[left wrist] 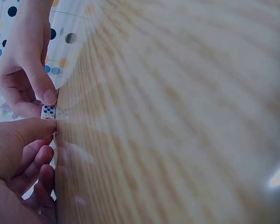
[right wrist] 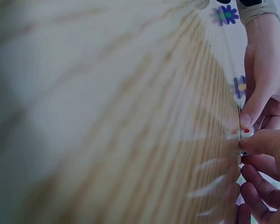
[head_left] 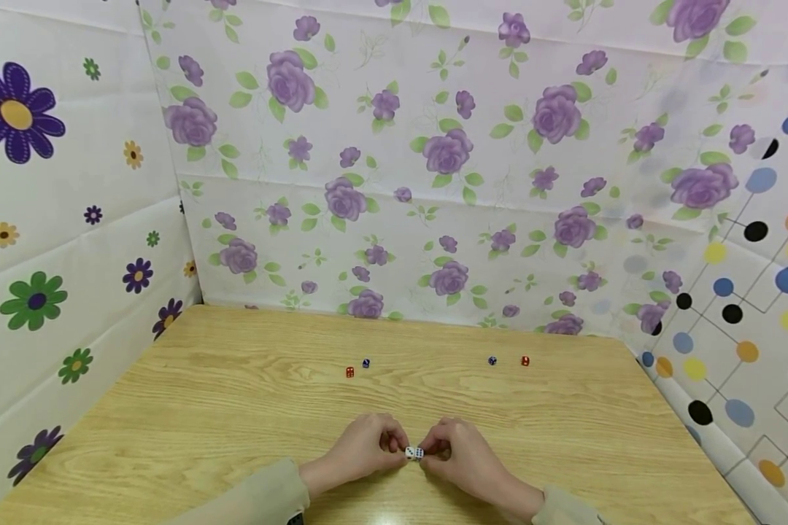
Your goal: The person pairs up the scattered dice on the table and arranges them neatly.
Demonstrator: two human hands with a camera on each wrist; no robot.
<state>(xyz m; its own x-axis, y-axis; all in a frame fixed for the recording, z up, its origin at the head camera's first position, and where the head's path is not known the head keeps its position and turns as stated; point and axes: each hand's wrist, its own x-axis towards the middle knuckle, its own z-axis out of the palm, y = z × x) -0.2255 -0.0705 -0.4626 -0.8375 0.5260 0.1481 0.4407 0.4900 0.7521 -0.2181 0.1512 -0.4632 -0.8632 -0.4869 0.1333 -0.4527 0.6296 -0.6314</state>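
Two white dice sit side by side on the wooden table, pressed close together between my hands. My left hand (head_left: 366,445) pinches the left white die (head_left: 410,453) between thumb and fingers, its other fingers curled in. From the other side, my right hand (head_left: 462,453) pinches the right white die (head_left: 419,453) in the same way. Blue pips mark one white die (left wrist: 48,111) in the left wrist view. A red pip shows on a white die (right wrist: 246,132) in the right wrist view, where the thumb covers part of the pair.
Farther back on the table (head_left: 269,408) lie a red die (head_left: 350,372) and a blue die (head_left: 365,363), left of centre. Another blue die (head_left: 492,361) and red die (head_left: 525,361) lie to the right. A flowered sheet (head_left: 400,240) hangs along the table's back edge.
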